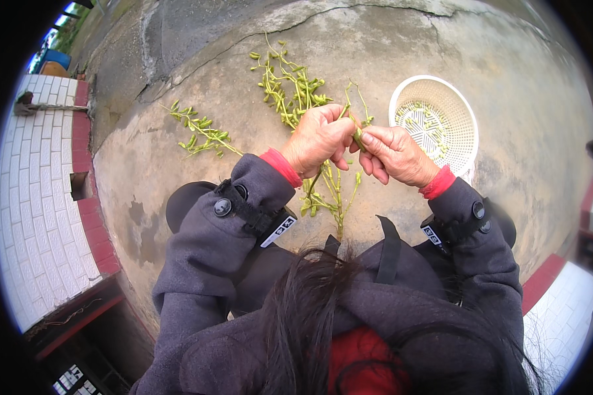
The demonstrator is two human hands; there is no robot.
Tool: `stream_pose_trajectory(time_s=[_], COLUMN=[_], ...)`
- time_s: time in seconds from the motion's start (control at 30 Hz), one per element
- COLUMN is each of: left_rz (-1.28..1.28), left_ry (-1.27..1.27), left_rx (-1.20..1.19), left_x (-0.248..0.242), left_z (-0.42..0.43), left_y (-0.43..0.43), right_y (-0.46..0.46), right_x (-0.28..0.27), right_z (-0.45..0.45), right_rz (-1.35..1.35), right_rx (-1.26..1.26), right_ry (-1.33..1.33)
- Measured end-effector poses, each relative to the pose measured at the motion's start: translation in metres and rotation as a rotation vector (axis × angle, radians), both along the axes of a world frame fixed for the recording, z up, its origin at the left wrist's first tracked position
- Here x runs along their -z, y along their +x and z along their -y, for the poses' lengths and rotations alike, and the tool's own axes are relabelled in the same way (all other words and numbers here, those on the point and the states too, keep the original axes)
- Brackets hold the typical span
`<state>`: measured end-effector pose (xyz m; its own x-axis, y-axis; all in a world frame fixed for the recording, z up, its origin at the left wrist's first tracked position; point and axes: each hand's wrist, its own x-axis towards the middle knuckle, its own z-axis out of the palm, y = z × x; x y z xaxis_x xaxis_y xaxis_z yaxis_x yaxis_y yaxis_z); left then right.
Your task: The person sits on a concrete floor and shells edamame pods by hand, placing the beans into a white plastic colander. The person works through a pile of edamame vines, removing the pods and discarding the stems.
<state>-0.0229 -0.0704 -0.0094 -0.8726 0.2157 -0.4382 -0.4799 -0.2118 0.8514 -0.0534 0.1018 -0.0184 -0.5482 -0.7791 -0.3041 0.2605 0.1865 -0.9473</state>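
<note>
My left hand [316, 140] grips a thin green stalk [347, 105] of what looks like a soybean plant. Against it, my right hand [400, 157] pinches a green pod [358, 139] between thumb and fingers. Beyond the left hand a pod-laden soybean branch [291, 89] lies on the concrete. Bare-looking lower stems [340, 217] with a few pods reach toward my lap beneath the hands. Off to the left rests another podded branch [202, 132]. A white plastic colander [467, 106] stands just past my right hand, with green beans or small pods [425, 116] scattered over its bottom.
Cracked concrete ground [519, 98] spreads around me. A white brick wall [39, 187] with a red border runs along the left, with a square hole [81, 186] in it. Another red-edged white wall [558, 306] is at lower right. Dark devices [276, 227] are strapped to both wrists.
</note>
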Motion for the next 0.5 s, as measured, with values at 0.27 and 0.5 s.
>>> stream_pose_trajectory(time_s=[0.27,0.5], left_rz=[-0.1,-0.152], left_ry=[-0.052,0.018], left_rx=[0.001,0.154], left_x=[0.0,0.0], left_z=[0.0,0.01], left_y=[-0.001,0.001], right_y=[0.0,-0.004], right_x=[-0.003,-0.002], right_z=[-0.001,-0.012], right_rz=[-0.109,0.132], right_rx=[0.005,0.025], right_ry=[0.033,-0.049])
